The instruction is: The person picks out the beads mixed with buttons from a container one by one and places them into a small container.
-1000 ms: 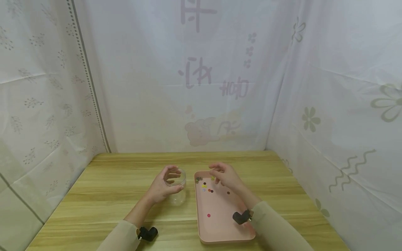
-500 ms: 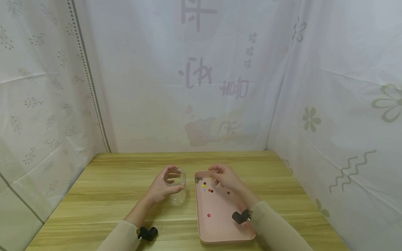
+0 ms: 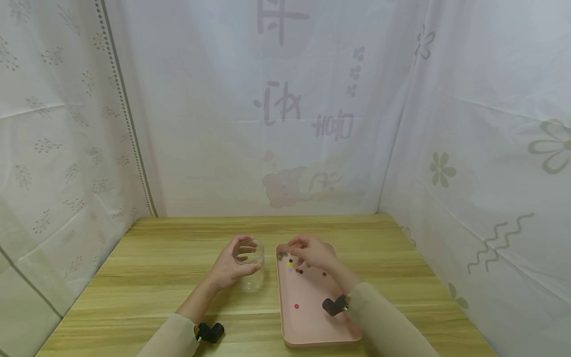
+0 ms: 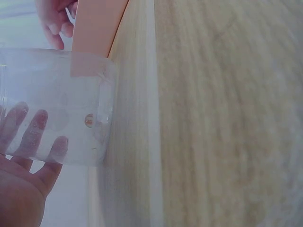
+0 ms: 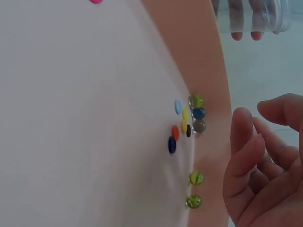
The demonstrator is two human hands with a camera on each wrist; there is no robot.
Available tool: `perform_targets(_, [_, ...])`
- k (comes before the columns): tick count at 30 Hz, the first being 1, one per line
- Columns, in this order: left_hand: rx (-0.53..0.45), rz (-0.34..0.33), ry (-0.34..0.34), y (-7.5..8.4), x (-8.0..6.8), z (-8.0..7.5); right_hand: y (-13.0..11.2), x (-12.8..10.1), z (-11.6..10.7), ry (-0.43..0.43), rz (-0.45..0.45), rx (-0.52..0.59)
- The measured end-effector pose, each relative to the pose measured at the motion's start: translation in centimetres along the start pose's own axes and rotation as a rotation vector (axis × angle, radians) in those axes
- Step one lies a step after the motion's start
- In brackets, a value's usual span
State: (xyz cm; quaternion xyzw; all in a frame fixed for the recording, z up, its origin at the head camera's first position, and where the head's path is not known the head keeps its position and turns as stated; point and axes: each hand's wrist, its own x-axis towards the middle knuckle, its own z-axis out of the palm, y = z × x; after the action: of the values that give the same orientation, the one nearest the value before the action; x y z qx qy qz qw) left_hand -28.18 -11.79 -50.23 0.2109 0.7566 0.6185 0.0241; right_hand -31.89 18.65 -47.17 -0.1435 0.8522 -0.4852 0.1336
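Pink tray (image 3: 312, 317) lay just right of the clear jar (image 3: 250, 267), which the left hand (image 3: 229, 267) gripped upright on the table while the right hand (image 3: 312, 253), fingers loosely curled and apparently empty, had drifted leftward over the marbles (image 5: 195, 113) at the tray's far corner.

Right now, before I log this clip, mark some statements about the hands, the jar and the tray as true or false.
1. The left hand grips a clear plastic jar standing on the wooden table. True.
2. The jar stands inside the pink tray. False: it stands on the table, just left of the tray.
3. Small coloured beads and marbles lie clustered near the tray's far end. True.
4. The right hand rests flat on the table right of the tray. False: it hovers over the tray's far end, fingers curled.
5. The jar is packed full. False: only one small bead shows inside.
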Motion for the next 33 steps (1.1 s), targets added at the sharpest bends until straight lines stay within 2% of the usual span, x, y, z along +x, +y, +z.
perform_targets(5, [0.002,-0.005,0.0,0.0,0.0,0.0,0.7,0.5,1.2,-0.026,0.008,0.048])
perform_targets(14, [-0.001,-0.013,0.005,0.2,-0.1,0.0,2.0,1.5,2.8,0.008,0.007,0.029])
perform_targets(22, [0.002,-0.007,0.004,0.4,-0.2,0.0,3.1,1.7,3.3,-0.002,0.008,0.049])
perform_targets(33, [0.018,-0.01,0.006,0.3,-0.4,0.0,3.2,1.4,3.9,0.011,0.004,0.036])
